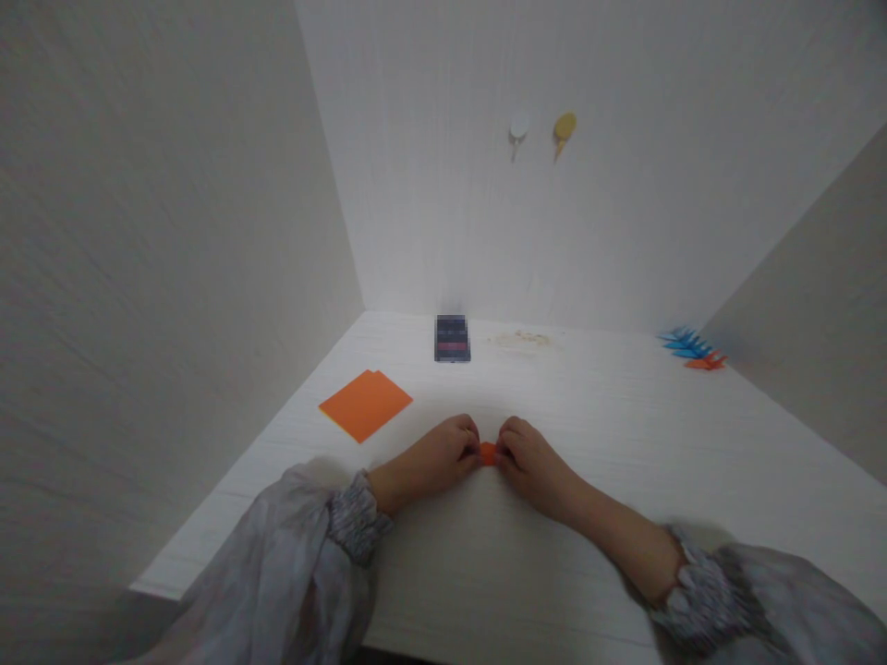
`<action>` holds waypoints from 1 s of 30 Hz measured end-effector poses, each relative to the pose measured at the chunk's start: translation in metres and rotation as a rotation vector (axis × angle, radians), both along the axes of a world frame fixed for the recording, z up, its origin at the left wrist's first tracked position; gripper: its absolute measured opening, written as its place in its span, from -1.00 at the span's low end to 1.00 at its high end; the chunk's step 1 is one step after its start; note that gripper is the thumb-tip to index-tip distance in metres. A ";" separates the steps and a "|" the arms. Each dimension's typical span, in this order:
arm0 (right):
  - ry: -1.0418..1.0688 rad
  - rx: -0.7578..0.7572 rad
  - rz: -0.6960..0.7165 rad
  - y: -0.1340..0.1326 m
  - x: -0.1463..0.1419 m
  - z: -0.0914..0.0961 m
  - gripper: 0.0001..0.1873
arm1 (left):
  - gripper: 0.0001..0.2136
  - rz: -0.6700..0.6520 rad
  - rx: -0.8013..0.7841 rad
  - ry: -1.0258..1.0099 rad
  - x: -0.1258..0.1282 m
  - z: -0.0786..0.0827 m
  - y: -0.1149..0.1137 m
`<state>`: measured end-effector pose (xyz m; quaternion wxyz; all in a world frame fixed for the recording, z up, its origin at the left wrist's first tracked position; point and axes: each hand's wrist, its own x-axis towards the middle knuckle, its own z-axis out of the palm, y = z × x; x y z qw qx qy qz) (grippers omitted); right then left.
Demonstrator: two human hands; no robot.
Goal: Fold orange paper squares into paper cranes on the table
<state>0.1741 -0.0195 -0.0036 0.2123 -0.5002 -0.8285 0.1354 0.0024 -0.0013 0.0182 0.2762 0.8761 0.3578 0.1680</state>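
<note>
Between my two hands, low over the white table, is a small folded piece of orange paper. My left hand pinches its left end, with the fingers curled in. At the right end my right hand grips it the same way. Only the middle of the folded paper shows; the fingers cover both ends. Left of my left hand lies a stack of flat orange paper sheets, slightly out of line with each other.
A dark phone-like object, blurred out, lies near the back wall. Several folded blue paper figures and an orange one stand at the right corner. White and yellow round hooks hang on the wall. Panels enclose both sides.
</note>
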 end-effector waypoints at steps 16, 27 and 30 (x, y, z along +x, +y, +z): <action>-0.034 -0.023 -0.040 0.002 -0.004 0.002 -0.88 | -0.90 0.053 0.042 -0.021 0.002 -0.008 -0.003; -0.062 -0.032 -0.069 0.001 -0.007 0.005 -0.88 | -0.93 0.095 0.030 -0.050 0.002 -0.012 -0.001; -0.076 -0.035 -0.078 0.000 -0.008 0.007 -0.88 | -0.93 0.119 0.002 -0.054 0.002 -0.011 -0.001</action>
